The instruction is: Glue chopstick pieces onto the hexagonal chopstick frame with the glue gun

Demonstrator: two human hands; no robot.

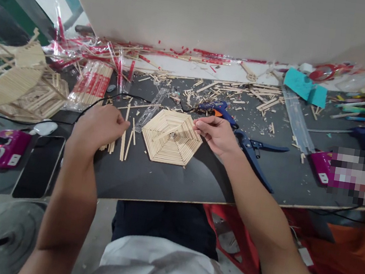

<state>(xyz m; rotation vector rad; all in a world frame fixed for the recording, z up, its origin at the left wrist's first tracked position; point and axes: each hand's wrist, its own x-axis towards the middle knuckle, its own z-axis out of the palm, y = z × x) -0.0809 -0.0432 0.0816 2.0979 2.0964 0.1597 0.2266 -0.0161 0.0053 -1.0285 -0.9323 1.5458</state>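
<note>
A hexagonal panel of glued wooden sticks (pixel 171 136) lies flat on the dark work board (pixel 169 181) in front of me. My right hand (pixel 215 133) rests at its upper right corner, fingers pinched on the panel's edge. My left hand (pixel 99 127) sits left of the panel, fingers curled over several loose wooden sticks (pixel 123 139) lying on the board; what it grips is hidden. A blue glue gun (pixel 219 109) lies just behind my right hand.
Blue-handled cutters (pixel 256 150) lie right of the panel. Stick offcuts (pixel 230 94) and red-printed chopstick packets (pixel 91 82) litter the back. A stick-built model (pixel 22 85) stands left, with a phone (pixel 39 166) and a magenta device (pixel 9 150). Another person's orange sleeve (pixel 350 253) is at right.
</note>
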